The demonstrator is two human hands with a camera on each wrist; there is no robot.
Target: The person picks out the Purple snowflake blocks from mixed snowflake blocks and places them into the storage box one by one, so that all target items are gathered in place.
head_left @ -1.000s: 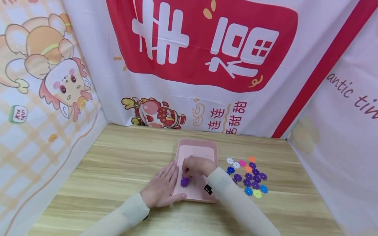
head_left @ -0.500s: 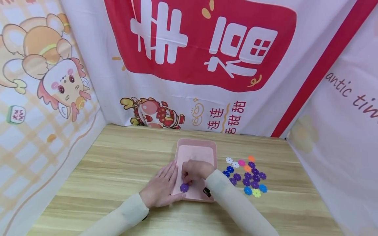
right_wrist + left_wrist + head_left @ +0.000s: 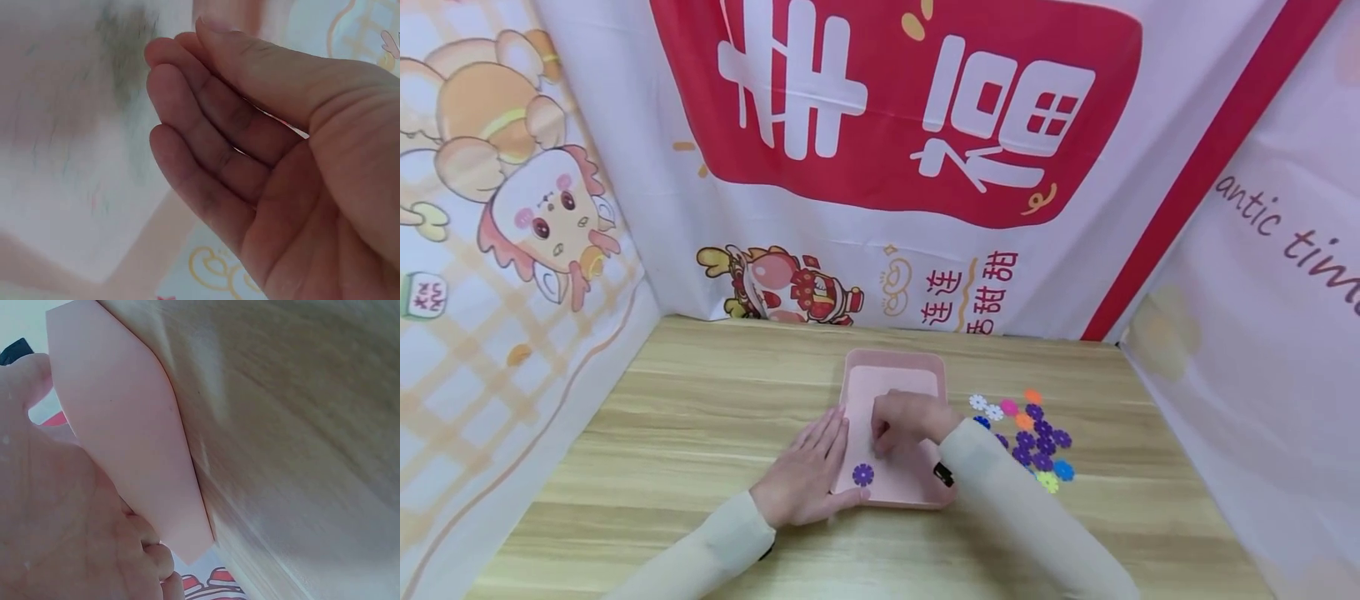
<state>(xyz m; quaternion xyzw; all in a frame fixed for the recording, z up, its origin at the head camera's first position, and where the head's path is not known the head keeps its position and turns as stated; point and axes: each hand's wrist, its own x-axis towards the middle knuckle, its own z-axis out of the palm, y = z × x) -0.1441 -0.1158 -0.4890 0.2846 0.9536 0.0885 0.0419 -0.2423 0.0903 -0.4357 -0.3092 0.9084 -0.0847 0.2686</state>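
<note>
A purple flower-shaped plastic disc (image 3: 862,475) lies flat in the near left part of the shallow pink tray (image 3: 891,357). My left hand (image 3: 805,475) rests along the tray's left edge, fingers stretched forward and thumb at the near corner. In the left wrist view, the fingers and thumb touch the rim above the tray's outer wall (image 3: 125,412). Over the tray hovers my right hand (image 3: 913,418), a little right of and beyond the disc. Seen in the right wrist view, its fingers (image 3: 200,169) bend loosely and nothing shows between them and the thumb.
On the table (image 3: 715,400) right of the tray lies a loose group of flower discs (image 3: 1043,444), mostly purple, with white, orange, pink, blue and yellow ones. The right forearm partly covers them. Printed cloths (image 3: 880,275) hang behind and on both sides.
My right hand slid the purple disc toward the tray's near left corner, let it go and moved away to the right. The left hand stays at the tray's edge.
</note>
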